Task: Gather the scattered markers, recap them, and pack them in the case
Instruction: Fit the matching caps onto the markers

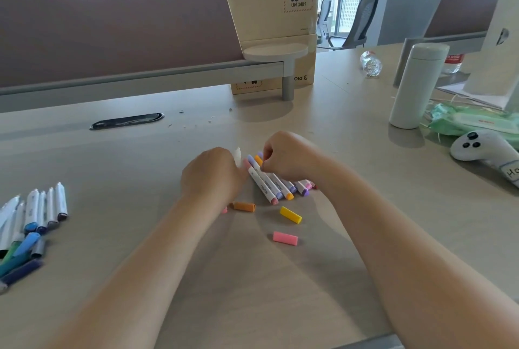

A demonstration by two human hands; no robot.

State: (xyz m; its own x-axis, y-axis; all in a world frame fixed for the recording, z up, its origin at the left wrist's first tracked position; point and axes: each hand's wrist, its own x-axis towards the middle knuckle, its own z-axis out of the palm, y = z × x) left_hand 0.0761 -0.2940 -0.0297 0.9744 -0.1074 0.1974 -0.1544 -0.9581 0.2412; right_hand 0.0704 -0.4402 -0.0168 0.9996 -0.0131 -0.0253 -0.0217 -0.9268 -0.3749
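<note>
Stock of the desk (252, 292), nearest items first.

1. Blue and grey markers (33, 222), left edge: a loose fan. Several are capped in blue or dark tones, and a few lie crossed at the near end. Sorted by colour, it appears, but not packed.
2. Pink cap (285, 237), loose, lying flat between the forearms.
3. Yellow cap (290, 214), loose, just beyond the pink one.
4. Orange cap (243, 206), loose, beside the left wrist. A scrap of pink shows next to it, too hidden to name.
5. Row of markers (273, 187), centre: white barrels side by side and touching, their near ends capped pink, lilac, orange and purple. This is the gathered warm-colour lot.
6. Left hand (212, 173): closed in a fist around a white marker (238, 156), whose end pokes out beyond the knuckles.
7. Right hand (286, 156): fingers curled down onto the far ends of the row. Whether it pinches one marker or only steadies them, I cannot tell.
8. Beyond, well apart: white flask (415, 84), game controller (483, 149), stacked cardboard boxes (269, 5).

Progress, by my reckoning: gathering is largely done. Recapping is under way, with at least three caps unfitted. No case is in sight, so packing has not begun.
</note>
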